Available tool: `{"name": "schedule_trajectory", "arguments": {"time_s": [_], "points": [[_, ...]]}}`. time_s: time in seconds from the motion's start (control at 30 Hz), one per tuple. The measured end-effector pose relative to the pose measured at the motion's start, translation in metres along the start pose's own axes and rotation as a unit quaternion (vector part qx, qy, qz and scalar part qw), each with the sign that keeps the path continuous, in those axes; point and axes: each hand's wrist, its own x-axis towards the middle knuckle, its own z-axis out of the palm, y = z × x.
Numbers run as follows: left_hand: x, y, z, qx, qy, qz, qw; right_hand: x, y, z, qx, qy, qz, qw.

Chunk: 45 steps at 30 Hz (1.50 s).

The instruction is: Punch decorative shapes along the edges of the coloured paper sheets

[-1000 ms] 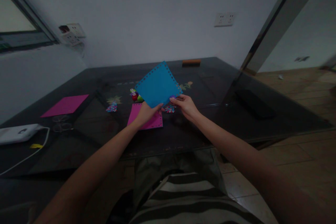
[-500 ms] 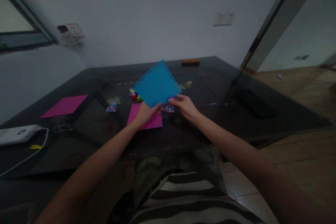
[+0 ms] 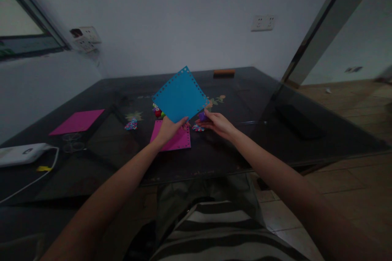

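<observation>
Left hand [image 3: 168, 129] pinches blue perforated paper square [image 3: 180, 94] at lower corner, raised above dark table [image 3: 275, 138]. Right hand [image 3: 216, 123] grips small purple punch [image 3: 202, 116] at sheet's right corner. Border holes line all visible edges; punching seems nearly complete.

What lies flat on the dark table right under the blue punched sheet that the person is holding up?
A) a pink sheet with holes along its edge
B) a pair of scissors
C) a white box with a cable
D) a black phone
A: a pink sheet with punched edge holes lies on the table just below the blue sheet, which the left hand pinches at its lower corner.
</observation>
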Motion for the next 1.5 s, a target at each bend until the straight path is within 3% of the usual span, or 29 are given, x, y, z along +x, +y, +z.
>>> {"name": "schedule_trajectory", "arguments": {"time_s": [0.33,0.5,0.67,0.8,1.17,1.4,1.5], "points": [[-0.0002,0.0006,0.0008,-0.007,0.002,-0.008,1.000,0.0017,0.0005,-0.0002,-0.007,0.007,0.013,1.000],[0.0005,-0.0031,0.0012,-0.012,0.005,-0.007,1.000,0.0051,0.0049,-0.0008,-0.105,0.011,-0.051,0.993],[0.0005,-0.0032,0.0012,-0.020,-0.004,-0.007,1.000,0.0052,0.0077,0.0007,-0.336,-0.001,-0.181,0.924],[-0.0002,0.0002,0.0009,-0.019,-0.006,-0.010,1.000,0.0036,0.0077,0.0010,-0.387,-0.016,-0.199,0.900],[0.0005,0.0001,0.0002,-0.013,-0.002,0.000,1.000,0.0006,0.0036,0.0022,-0.375,0.000,-0.214,0.902],[0.0013,-0.0036,0.0007,-0.015,-0.002,-0.010,1.000,0.0063,0.0041,-0.0024,-0.284,0.041,-0.194,0.938],[0.0016,-0.0055,0.0007,-0.019,-0.002,-0.008,1.000,0.0039,0.0027,-0.0018,-0.227,0.029,-0.178,0.957]]}}
